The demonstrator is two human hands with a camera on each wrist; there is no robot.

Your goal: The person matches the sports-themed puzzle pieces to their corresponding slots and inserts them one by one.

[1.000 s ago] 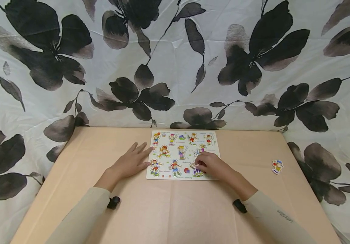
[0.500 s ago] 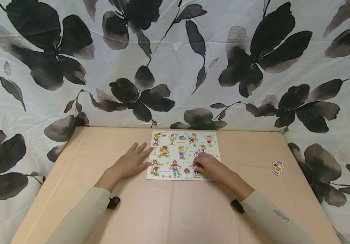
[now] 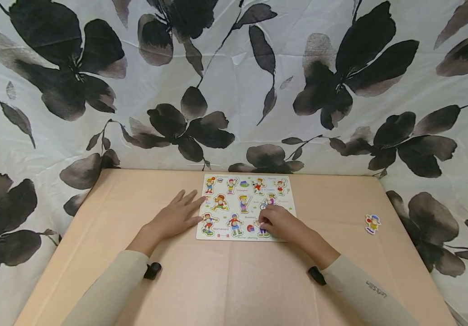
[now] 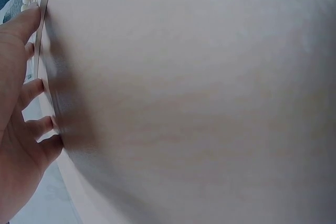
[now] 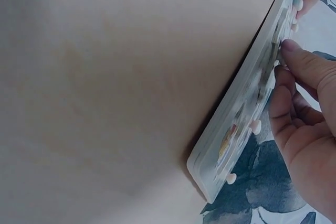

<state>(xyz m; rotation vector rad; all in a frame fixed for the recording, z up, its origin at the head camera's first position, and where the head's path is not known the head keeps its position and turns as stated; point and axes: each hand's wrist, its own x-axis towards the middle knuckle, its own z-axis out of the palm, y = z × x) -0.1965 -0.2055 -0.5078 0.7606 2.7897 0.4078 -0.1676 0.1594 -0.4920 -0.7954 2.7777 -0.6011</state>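
Note:
A white peg puzzle board (image 3: 286,206) lies at the table's far edge, with several colourful child-figure pieces set in it. My left hand (image 3: 177,217) lies spread at its left side, the fingers touching the edge. At the bottom right of the board, my right hand (image 3: 284,222) pinches a figure puzzle piece (image 3: 263,234) between curled thumb and forefinger. The hand covers most of that piece. In the right wrist view, thumb and forefinger meet at the board's face, and their grip hides the peg. Other white pegs (image 5: 255,126) stick up along the board.
A loose figure piece (image 3: 373,224) with a blue cap lies on the right of the peach-coloured table (image 3: 226,285). Behind and beside the table hangs white cloth (image 3: 258,136) with dark flowers. A black wrist camera (image 3: 152,270) sits on the left wrist.
My right hand has shifted slightly left and down over the bottom-right piece, then held nearly still. The left hand stays in place at the board's edge.

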